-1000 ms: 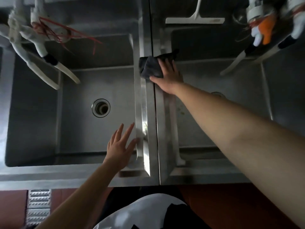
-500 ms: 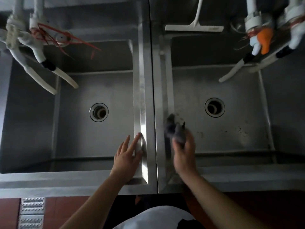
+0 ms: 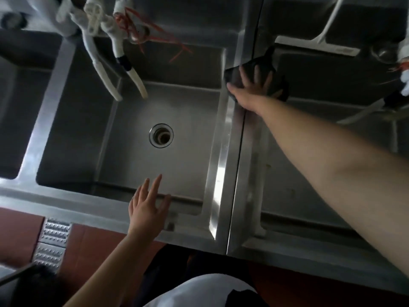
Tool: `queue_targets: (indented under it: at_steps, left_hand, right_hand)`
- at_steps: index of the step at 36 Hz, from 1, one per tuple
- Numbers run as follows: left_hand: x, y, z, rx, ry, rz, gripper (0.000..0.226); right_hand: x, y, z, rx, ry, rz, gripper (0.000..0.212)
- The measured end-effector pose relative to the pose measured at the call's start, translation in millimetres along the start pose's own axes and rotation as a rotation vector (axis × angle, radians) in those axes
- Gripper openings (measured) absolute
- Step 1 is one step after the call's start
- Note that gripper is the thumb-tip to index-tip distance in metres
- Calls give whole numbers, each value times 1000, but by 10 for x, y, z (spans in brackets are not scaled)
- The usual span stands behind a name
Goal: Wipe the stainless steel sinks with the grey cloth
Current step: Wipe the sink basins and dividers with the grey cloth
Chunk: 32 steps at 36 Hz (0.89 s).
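Head | grey cloth (image 3: 274, 69) (dark, crumpled) | under flat right hand (image 3: 252, 89)

I note both forearms bare, no sleeves in view. My left hand (image 3: 147, 209) and right hand (image 3: 252, 89) carry no gloves. White top with black patches.

Three steel sink basins show: one (image 3: 155, 138) holds the single visible drain (image 3: 161, 135), another (image 3: 13, 116) lies left of that drain, a third (image 3: 309, 173) right. Two hands, one grey cloth (image 3: 276, 85), one white squeegee (image 3: 318, 44).
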<state>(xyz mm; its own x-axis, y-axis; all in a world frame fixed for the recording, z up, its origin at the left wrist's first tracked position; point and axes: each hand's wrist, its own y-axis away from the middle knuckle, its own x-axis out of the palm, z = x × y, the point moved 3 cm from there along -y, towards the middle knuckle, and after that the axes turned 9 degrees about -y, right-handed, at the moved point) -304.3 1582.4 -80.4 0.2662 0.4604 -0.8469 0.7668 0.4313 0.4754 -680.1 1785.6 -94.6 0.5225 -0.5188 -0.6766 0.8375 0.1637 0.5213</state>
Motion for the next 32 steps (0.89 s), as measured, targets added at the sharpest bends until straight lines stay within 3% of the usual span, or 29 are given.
queue_targets:
  at_steps: [4, 9, 16, 21, 27, 32]
  left_hand:
    - [-52, 118, 331, -75, -12, -89, 63]
    - [-65, 241, 795, -233, -79, -96, 67]
    - [-49, 337, 1027, -105, -169, -62, 69]
    - [-61, 374, 1133, -19, -148, -84, 70]
    - [-77, 427, 1319, 115, -178, -93, 60]
    - [-130, 439, 1377, 182, -147, -86, 57]
  right_hand:
    - [134, 91, -5, -10, 194, -92, 71]
    - [663, 856, -111, -204, 440, -80, 68]
    - [1488, 2159, -377, -339, 592, -26, 69]
    - [1878, 2930, -553, -320, 575, -23, 68]
    - [2246, 3434, -502, -143, 512, -23, 81]
    - [2704, 3520, 28, -247, 351, 142, 77]
